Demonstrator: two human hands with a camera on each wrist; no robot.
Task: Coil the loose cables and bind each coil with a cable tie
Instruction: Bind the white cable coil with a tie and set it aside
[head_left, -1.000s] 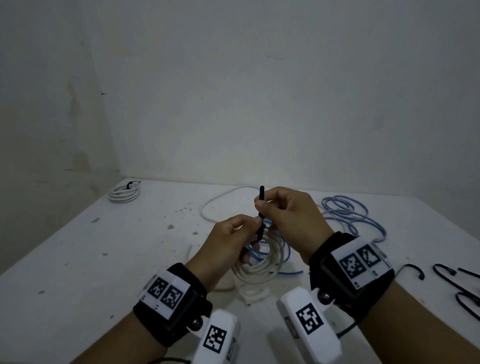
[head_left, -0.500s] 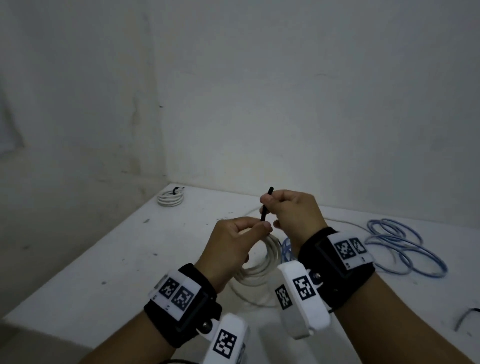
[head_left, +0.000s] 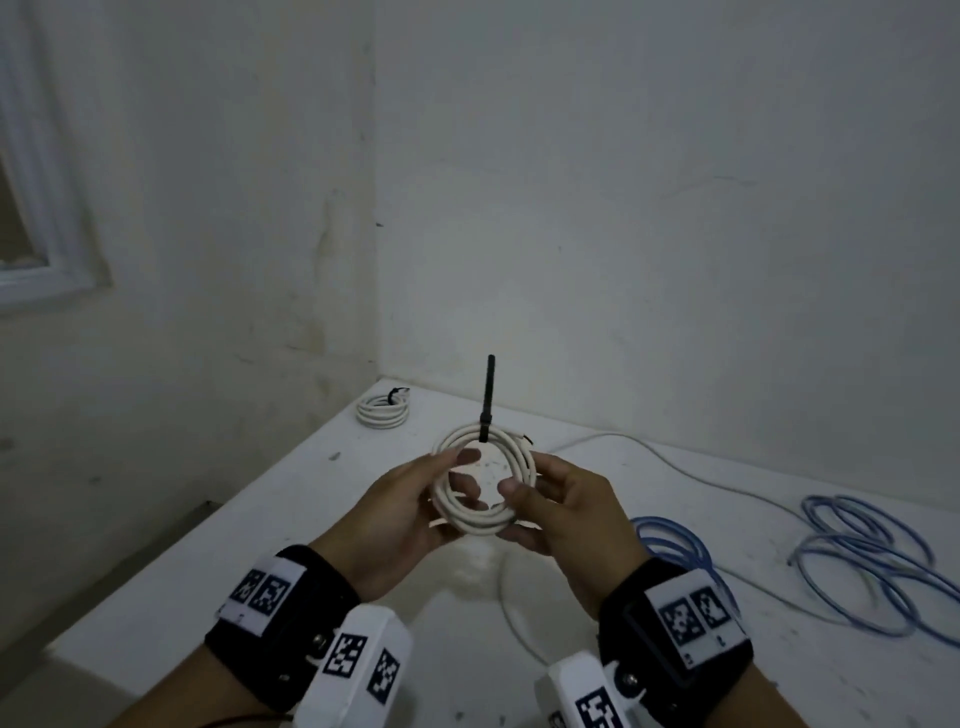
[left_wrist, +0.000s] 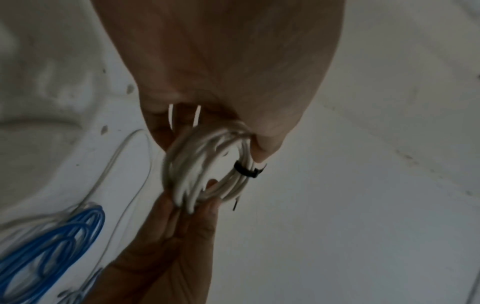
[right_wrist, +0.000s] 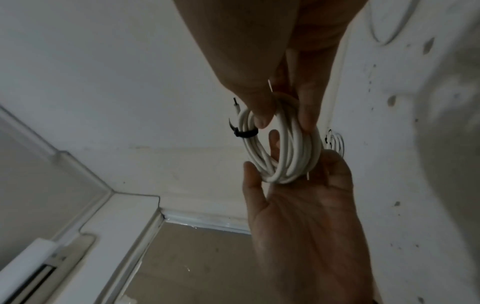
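A white cable coil (head_left: 485, 512) is held up above the table (head_left: 291, 525) between both hands. A black cable tie (head_left: 485, 415) is cinched round the top of the coil, and its tail stands straight up, touched by nothing. My left hand (head_left: 453, 475) grips the coil's left side, thumb in front and fingers behind. My right hand (head_left: 530, 480) pinches the right side. The right wrist view shows the coil (right_wrist: 285, 156), the tie (right_wrist: 245, 133) and the left hand (right_wrist: 298, 205) beneath it. In the left wrist view the tie (left_wrist: 246, 170) wraps the coil (left_wrist: 202, 164).
A second white coil (head_left: 383, 410), bound with a black tie, lies at the table's far left corner. Loose blue cable loops (head_left: 857, 551) spread over the right side, more blue cable (head_left: 670, 543) near my right wrist. A loose white cable (head_left: 649, 449) runs along the back.
My right hand let go of the tie's tail and took the coil's right side. Both hands raised the coil upright. The head view swung left.
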